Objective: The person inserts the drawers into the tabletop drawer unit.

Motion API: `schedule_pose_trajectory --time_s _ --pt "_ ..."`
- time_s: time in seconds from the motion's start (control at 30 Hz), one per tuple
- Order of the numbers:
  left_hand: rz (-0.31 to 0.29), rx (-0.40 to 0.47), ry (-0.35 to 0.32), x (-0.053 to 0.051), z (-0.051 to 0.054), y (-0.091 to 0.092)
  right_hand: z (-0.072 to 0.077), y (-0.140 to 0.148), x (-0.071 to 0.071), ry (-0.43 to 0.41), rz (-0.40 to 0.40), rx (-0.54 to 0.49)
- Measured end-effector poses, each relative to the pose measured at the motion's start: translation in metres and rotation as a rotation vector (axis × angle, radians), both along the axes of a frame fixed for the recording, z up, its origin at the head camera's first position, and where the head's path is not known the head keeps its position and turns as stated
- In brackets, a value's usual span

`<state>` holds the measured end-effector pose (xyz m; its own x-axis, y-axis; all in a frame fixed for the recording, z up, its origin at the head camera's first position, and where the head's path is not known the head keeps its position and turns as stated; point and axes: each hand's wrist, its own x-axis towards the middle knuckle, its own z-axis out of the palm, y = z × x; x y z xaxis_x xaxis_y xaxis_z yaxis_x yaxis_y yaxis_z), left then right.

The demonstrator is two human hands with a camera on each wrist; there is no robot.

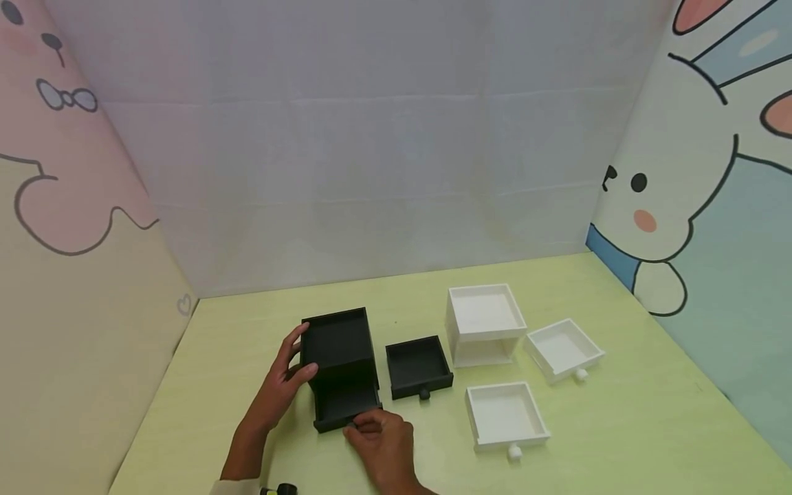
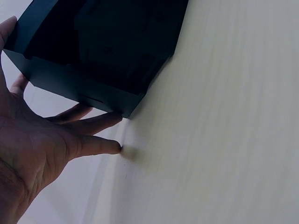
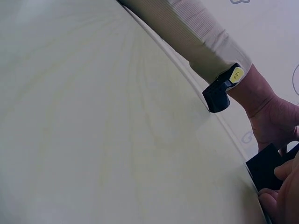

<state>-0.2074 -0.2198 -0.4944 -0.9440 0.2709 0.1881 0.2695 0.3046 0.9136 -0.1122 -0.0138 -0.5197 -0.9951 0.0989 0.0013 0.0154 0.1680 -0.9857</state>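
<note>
A black cabinet (image 1: 337,340) stands on the table in the head view, with a black drawer (image 1: 342,407) partly out of its lower opening. The left hand (image 1: 275,392) holds the cabinet's left side, thumb near its front edge and fingers farther back. In the left wrist view, the spread fingers of the left hand (image 2: 51,135) lie along the side of the cabinet (image 2: 88,88). At the drawer's front, the right hand (image 1: 386,447) pinches the small knob, which its fingers mostly hide. The right wrist view shows the right hand (image 3: 285,191) at the black drawer front (image 3: 266,168).
Right of the cabinet lies a separate black drawer (image 1: 419,368). Farther right stand a white cabinet (image 1: 485,313) with an open lower slot and two loose white drawers (image 1: 504,414), (image 1: 564,348). Walls rise behind and on both sides of the table (image 1: 650,412).
</note>
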Motion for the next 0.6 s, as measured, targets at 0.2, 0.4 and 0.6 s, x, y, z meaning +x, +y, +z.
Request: schedule_pose_trajectory --time_s 0.2,0.4,0.6 --pt "0.005 0.001 -0.007 -0.0002 -0.0018 -0.0007 0.0013 -0.0016 -0.0001 0.007 -0.007 -0.007" --pt "0.008 -0.006 0.004 -0.0014 -0.0038 -0.0015 0.0022 -0.0033 -0.0012 0.000 -0.005 -0.019" --pt "0.005 0.002 0.012 -0.0015 -0.0038 -0.0014 0.0031 -0.0042 -0.0026 0.006 -0.005 -0.020"
